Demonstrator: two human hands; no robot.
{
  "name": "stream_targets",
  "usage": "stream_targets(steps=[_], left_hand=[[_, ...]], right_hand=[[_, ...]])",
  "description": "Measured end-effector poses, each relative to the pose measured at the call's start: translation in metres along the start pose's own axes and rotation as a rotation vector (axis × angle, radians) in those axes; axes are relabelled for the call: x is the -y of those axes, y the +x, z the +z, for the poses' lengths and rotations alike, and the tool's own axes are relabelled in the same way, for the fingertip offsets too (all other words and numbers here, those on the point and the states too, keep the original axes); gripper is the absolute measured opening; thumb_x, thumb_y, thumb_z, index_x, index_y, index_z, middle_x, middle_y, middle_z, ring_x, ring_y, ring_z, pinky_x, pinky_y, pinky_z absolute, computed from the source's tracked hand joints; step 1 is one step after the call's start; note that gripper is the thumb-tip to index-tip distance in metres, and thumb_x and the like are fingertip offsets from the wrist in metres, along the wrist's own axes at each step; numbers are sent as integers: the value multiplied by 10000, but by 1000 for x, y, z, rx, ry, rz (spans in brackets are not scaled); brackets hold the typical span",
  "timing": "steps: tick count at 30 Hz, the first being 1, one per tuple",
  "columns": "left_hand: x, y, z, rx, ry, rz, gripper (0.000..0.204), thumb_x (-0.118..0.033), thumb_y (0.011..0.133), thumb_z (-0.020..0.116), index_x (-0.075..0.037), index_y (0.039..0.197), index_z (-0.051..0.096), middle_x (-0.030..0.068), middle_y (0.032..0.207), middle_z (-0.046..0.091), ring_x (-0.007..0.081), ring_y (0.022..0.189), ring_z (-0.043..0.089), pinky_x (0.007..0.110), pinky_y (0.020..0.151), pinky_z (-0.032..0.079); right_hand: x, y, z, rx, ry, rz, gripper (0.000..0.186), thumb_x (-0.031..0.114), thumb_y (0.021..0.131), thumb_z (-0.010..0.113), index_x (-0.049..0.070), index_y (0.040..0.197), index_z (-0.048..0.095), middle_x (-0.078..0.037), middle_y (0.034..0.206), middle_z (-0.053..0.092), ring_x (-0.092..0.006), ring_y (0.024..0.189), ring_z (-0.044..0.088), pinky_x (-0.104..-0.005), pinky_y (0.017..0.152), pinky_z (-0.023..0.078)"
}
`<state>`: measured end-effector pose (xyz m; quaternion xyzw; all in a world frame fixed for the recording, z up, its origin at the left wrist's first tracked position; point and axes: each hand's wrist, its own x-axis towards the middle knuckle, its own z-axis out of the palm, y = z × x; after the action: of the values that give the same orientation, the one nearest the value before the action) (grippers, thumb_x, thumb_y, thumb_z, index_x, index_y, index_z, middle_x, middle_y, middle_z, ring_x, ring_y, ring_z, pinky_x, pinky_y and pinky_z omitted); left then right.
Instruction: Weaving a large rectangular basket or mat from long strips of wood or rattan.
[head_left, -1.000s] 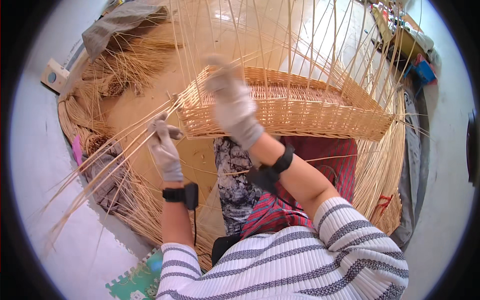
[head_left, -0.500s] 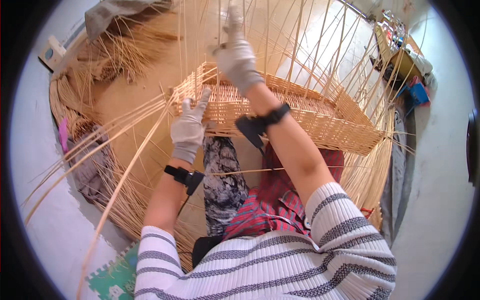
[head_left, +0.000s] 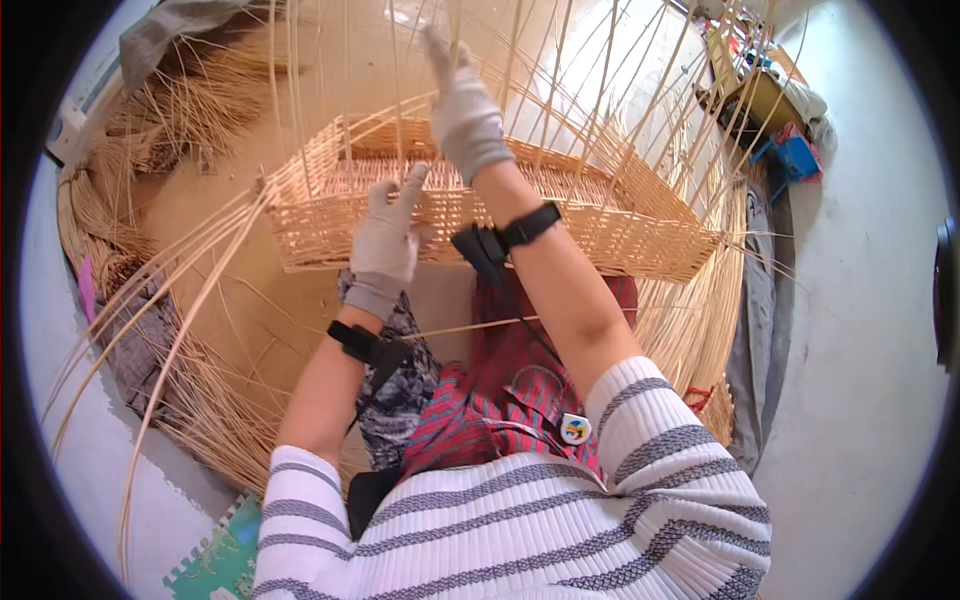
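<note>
A long, boat-shaped wicker basket (head_left: 590, 235) lies across my lap, with tall upright rods (head_left: 598, 90) rising from its walls. My left hand (head_left: 388, 235), in a pale work glove, is at the near wall left of the middle. Its thumb and forefinger reach up to the rim, and the hand appears to grip the wall there. Above the basket, my gloved right hand (head_left: 467, 115) is raised among the upright rods. One finger points up and the others look curled; blur hides what they hold.
Long loose rods (head_left: 190, 265) fan out leftward from the basket's left end. Bundles of wicker (head_left: 185, 100) lie on the floor at the far left, with more rods (head_left: 690, 330) along the right. A blue stool (head_left: 797, 157) stands at the far right, near a cluttered low table (head_left: 765, 100).
The basket has shifted left in the view, showing more of its left end. My left hand now sits farther right along the near wall. My right hand stays raised above the basket.
</note>
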<state>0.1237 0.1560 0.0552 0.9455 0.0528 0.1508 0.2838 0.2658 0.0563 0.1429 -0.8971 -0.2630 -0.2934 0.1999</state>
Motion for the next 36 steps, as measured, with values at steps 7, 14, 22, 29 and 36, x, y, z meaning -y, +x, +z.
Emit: stream_targets(steps=[7,14,22,29,36], left_hand=[[14,-3,12,-231,263,244,581,-38,846,711,-271,1376,662,129,1240,597,317,1040,631,430,941,510],[-44,27,27,-272,-200,457,634,-91,973,650,-302,1541,461,142,1236,659,236,843,654,411,781,553],[-72,46,46,122,-355,27,801,-49,1024,501,-356,1662,126,240,1208,697,420,836,707,494,731,549],[-70,48,32,225,-234,-34,777,-63,993,535,-343,1648,224,203,1238,692,419,956,702,491,784,546],[-55,108,-7,-63,88,269,516,-139,1019,587,-183,1507,426,199,991,724,313,731,695,429,662,572]], right_hand=[[-69,-148,-40,-104,1273,919,357,121,1036,624,82,1367,498,-81,981,748,-130,780,714,-262,555,555],[-92,-155,-37,150,1210,890,140,130,934,772,79,1014,668,-55,877,756,-148,768,731,-294,584,572],[-66,-52,-31,404,59,420,249,120,912,671,-5,1121,618,-229,964,737,-412,950,728,-449,818,593],[-95,-33,-16,730,356,166,460,226,861,722,-8,1232,584,-251,1061,723,-412,1081,694,-456,899,568],[-88,-61,0,573,646,475,651,311,880,782,22,1409,537,-226,1083,742,-354,1049,715,-407,918,551]])
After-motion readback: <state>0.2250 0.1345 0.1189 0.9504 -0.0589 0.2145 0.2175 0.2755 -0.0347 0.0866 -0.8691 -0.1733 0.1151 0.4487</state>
